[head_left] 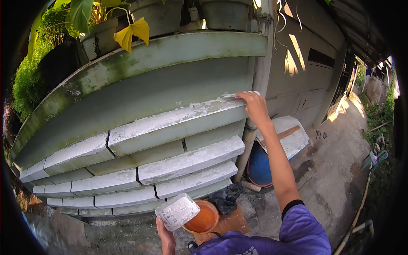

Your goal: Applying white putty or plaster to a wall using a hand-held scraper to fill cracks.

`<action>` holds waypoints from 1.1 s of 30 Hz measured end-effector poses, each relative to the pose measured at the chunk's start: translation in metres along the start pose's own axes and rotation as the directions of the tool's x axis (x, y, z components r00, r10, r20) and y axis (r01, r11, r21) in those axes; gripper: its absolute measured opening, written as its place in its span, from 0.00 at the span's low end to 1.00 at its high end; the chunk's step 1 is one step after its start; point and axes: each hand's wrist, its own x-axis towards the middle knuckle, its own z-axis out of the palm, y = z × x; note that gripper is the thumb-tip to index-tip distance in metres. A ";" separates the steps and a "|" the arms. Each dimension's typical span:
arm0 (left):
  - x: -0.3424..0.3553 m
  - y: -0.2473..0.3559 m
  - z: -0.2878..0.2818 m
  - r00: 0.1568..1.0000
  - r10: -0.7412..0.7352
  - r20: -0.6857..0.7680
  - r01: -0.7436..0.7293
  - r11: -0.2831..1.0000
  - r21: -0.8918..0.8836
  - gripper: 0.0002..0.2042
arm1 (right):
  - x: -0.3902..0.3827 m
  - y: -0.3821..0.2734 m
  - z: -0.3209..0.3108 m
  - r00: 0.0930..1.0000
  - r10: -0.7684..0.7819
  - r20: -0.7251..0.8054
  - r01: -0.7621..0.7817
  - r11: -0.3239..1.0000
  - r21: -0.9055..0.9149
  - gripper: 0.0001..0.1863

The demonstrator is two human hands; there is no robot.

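Note:
My right hand (253, 107) reaches out to the right end of the upper ledge (178, 114), its fingers closed on a flat, white-smeared scraper (233, 95). That tool lies against the top of the ledge, and my fingers partly hide it. White paste coats the ledge in an uneven layer. Low in front of my body, my left hand (165, 238) grips the edge of a small rectangular tray (177, 211) covered in white paste. The tray is tilted and overlaps the rim of an orange bucket (205, 217) beyond it.
More white-coated ledges (191, 159) step down the wall below. Potted plants (104, 36) line the shelf above. A grey pipe (262, 68) stands at the wall's right end, beside a blue drum (260, 165) under a white board (287, 135). A black plastic bag (225, 199) lies near the bucket.

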 end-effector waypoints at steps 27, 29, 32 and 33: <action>-0.046 -0.045 0.004 0.978 -0.110 -0.179 0.093 0.991 -0.101 0.32 | -0.002 -0.028 -0.012 0.991 -0.129 0.037 0.127 0.991 0.049 0.17; -0.046 -0.050 0.010 0.975 -0.116 -0.191 0.095 0.989 -0.117 0.32 | 0.007 -0.039 0.007 0.987 -0.149 0.063 0.145 0.988 0.057 0.19; -0.051 -0.052 0.014 0.976 -0.113 -0.186 0.084 0.984 -0.157 0.32 | 0.005 -0.049 0.031 0.982 -0.168 0.090 0.163 0.985 0.060 0.20; -0.054 -0.051 0.016 0.970 -0.139 -0.198 0.109 0.982 -0.157 0.32 | 0.000 -0.050 0.031 0.984 -0.137 0.111 0.133 0.990 0.047 0.20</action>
